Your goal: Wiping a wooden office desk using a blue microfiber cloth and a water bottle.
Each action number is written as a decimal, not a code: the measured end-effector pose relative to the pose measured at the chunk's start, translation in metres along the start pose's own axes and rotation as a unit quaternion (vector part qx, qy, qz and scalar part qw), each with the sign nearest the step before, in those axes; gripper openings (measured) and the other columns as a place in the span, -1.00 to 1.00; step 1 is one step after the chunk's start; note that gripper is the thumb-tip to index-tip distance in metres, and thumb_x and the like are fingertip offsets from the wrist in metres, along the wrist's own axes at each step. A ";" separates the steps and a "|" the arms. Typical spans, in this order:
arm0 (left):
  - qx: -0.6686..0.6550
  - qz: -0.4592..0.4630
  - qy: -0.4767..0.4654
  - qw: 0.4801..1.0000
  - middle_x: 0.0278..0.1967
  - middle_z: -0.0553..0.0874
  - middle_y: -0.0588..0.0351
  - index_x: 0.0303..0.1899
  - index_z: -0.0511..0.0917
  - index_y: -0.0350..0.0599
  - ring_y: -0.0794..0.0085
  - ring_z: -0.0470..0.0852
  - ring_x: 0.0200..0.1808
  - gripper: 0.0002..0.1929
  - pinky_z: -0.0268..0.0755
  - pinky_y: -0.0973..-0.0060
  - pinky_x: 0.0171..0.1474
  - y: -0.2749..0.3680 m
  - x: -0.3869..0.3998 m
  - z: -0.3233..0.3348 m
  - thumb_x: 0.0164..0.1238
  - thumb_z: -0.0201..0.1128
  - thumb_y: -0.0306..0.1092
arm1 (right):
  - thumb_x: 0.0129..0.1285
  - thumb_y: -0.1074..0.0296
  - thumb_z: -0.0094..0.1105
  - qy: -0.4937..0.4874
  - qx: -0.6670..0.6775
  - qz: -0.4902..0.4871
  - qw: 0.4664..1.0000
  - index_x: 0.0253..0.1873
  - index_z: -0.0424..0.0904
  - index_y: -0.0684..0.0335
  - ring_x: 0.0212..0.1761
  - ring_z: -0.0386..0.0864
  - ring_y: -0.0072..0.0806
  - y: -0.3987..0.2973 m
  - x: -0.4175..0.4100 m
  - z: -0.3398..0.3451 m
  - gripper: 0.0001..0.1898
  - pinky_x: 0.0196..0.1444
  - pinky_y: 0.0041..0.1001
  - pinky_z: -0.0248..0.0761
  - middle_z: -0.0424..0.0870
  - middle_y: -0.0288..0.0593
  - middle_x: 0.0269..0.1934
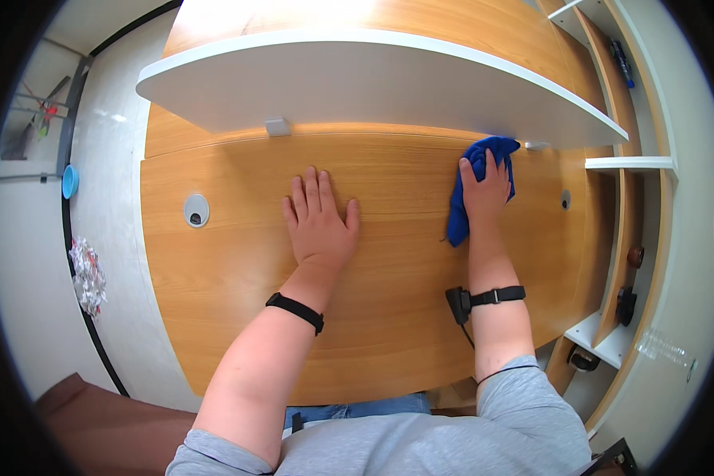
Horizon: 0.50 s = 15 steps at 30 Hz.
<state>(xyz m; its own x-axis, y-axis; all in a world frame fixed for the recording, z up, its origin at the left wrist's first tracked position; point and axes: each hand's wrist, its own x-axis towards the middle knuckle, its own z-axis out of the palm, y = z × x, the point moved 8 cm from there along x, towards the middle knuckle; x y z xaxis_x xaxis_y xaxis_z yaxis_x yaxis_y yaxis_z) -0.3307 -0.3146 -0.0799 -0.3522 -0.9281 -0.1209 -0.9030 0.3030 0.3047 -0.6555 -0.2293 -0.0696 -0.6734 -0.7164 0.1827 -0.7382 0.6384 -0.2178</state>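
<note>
My right hand (486,187) lies on a blue cloth (459,217) at the right part of the wooden desk (392,285), near the foot of the grey-white divider panel (381,83). The cloth is bunched under the palm and fingers, with one end trailing towards me. My left hand (321,229) rests flat on the desk left of the cloth, palm down, fingers apart, holding nothing. Black straps go round both forearms; the right one carries a small black device with a cable.
Round cable grommets (196,210) sit at the desk's left and right. The divider panel stands across the desk on small brackets (278,127). Shelves (628,163) with small items line the right side. A blue bowl (70,181) is beyond the left edge.
</note>
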 end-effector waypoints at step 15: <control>0.027 -0.009 -0.044 0.999 0.77 0.04 -0.03 0.71 0.10 -0.18 0.02 -0.15 0.80 -0.18 -0.35 -0.08 0.76 -0.010 0.002 0.002 0.69 -0.07 0.20 | 0.31 -0.31 0.35 -0.071 0.045 -0.104 0.991 0.57 0.49 0.10 0.72 0.21 0.07 -0.144 -0.069 0.010 -0.15 0.69 0.21 -0.02 0.37 0.04 0.64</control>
<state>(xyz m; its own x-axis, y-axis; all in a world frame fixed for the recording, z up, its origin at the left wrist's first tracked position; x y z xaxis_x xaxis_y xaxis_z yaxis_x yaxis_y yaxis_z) -0.3224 -0.3193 -0.0849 -0.3540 -0.9117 -0.2085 -0.9203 0.2999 0.2511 -0.5025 -0.2750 -0.0608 -0.4907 -0.8659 0.0972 -0.8491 0.4502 -0.2765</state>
